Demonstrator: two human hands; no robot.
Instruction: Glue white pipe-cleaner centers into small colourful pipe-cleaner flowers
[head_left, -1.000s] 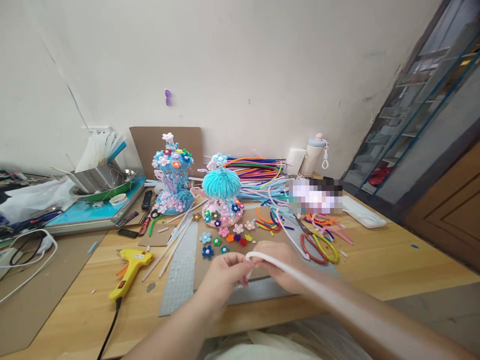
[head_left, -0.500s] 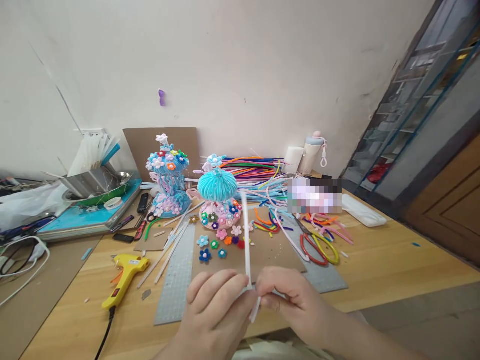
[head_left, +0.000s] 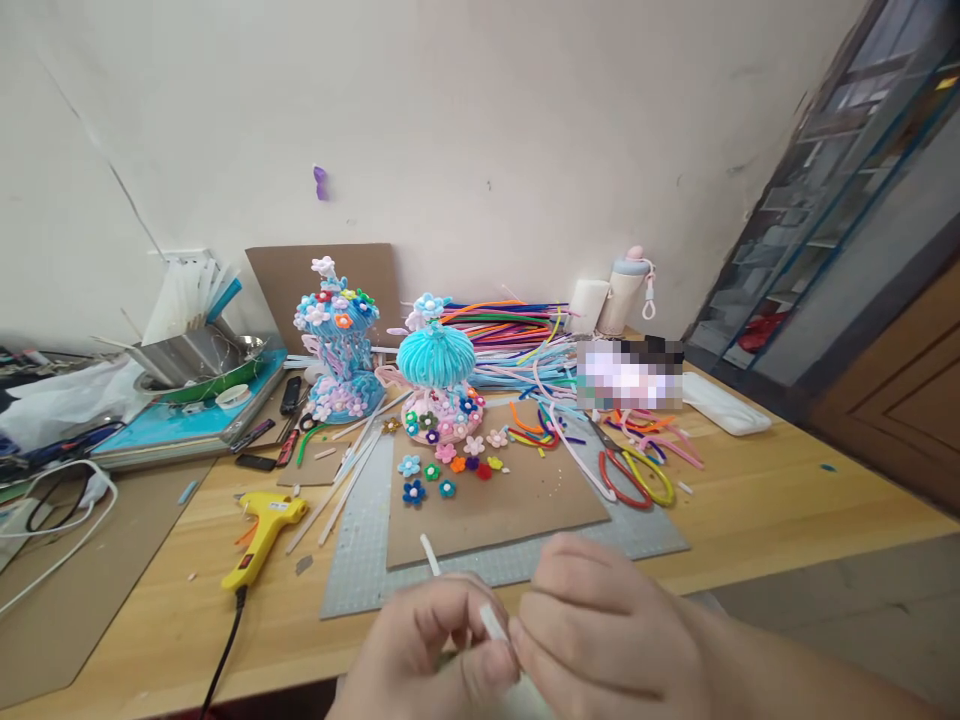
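Head view: both hands low in frame, in front of the near edge of the cardboard sheet. Left hand pinches a white pipe cleaner, thumb against curled index finger; a short white end pokes out of that pinch. Another white end sticks up behind the left knuckles, over the mat edge; can't tell if it's the same piece. Right hand is curled tight, fingers folded, right up against the left fingertips at the pipe cleaner. Its fingertips are hidden, so can't tell what it grips. Slight blur on the hands.

Cardboard lies on a grey cutting mat, on the wooden desk. Loose small flowers sit on the cardboard, left half. Behind them: turquoise-topped model, pink flowered base; blue flowered model stands to its left. Yellow glue gun lies left of the mat, cord running toward the near edge. Scissors, red and yellow handles, right side, partly over the mat. Coloured pipe cleaner bundle against the wall, bottle to its right.
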